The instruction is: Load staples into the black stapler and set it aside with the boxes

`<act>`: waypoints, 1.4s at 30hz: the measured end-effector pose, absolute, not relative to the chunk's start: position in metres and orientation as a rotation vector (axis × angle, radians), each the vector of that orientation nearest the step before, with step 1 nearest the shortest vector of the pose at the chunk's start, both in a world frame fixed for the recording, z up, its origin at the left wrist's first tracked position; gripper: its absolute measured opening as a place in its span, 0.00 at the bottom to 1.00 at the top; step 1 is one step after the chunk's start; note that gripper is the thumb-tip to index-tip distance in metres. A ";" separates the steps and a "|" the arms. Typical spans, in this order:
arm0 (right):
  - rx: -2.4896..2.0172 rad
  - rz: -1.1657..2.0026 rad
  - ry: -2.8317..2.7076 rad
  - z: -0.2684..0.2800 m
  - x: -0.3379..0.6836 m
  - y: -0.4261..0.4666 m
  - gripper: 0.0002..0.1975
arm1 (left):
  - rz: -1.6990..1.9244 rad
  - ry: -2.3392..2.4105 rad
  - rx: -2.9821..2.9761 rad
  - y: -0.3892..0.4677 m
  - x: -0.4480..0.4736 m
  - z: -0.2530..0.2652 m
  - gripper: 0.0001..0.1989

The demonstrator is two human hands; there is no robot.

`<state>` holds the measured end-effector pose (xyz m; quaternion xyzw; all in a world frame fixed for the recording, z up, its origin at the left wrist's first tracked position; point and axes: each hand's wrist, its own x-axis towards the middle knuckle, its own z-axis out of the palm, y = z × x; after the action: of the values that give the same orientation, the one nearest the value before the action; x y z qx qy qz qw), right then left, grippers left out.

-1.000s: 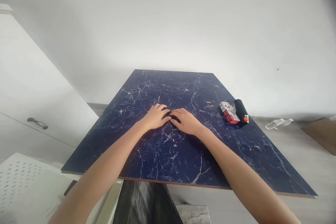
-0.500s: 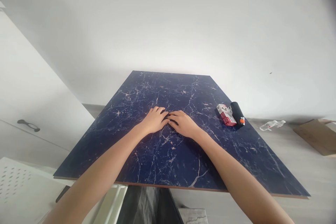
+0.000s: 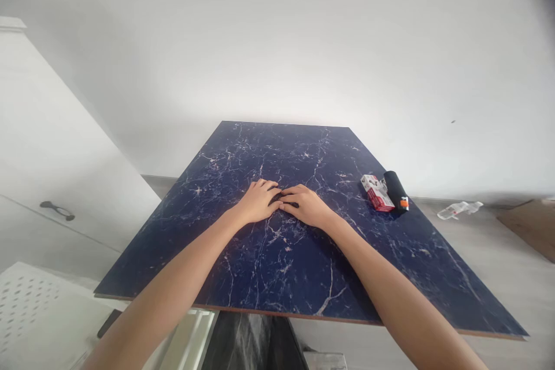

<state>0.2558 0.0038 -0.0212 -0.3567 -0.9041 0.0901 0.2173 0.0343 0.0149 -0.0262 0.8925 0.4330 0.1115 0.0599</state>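
My left hand (image 3: pixel 259 201) lies palm down near the middle of a dark blue, marble-patterned tabletop (image 3: pixel 277 266), its fingers stretched and slightly apart. My right hand (image 3: pixel 306 206) rests beside it in the same way, pointing inward. The fingertips of both hands meet or nearly meet. A dark patch shows in the gap between them; whether it is shadow or a small object I cannot tell. Off to the right on the tabletop are a red and white box (image 3: pixel 378 193) and, touching or close to it, a black cylinder (image 3: pixel 395 189) with an orange and white end.
A white cabinet with a dark handle (image 3: pixel 57 210) stands at left, above a white perforated panel (image 3: pixel 30 295). Behind the table rises a pale wall (image 3: pixel 277 40). On the floor at right are clear plastic packaging (image 3: pixel 459 210) and a piece of cardboard (image 3: pixel 531 225).
The view has shifted slightly, so the table and cabinet appear a little lower and further right. Both hands stay in place on the tabletop, with the dark gap between them a bit more visible.
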 end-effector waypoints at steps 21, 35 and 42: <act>-0.976 0.251 -2.478 -0.024 0.256 0.006 0.14 | 0.337 1.304 2.737 0.015 0.036 -0.024 0.25; -0.960 0.256 -2.510 -0.018 0.257 0.003 0.14 | 0.357 1.314 2.730 0.015 0.036 -0.026 0.24; -0.983 0.240 -2.509 -0.023 0.258 0.006 0.15 | 0.356 1.319 2.718 0.016 0.036 -0.026 0.24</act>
<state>0.2584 0.0064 -0.0233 -0.3546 -0.9054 0.0866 0.2166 0.0361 0.0157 -0.0260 0.8924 0.4330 0.1168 0.0500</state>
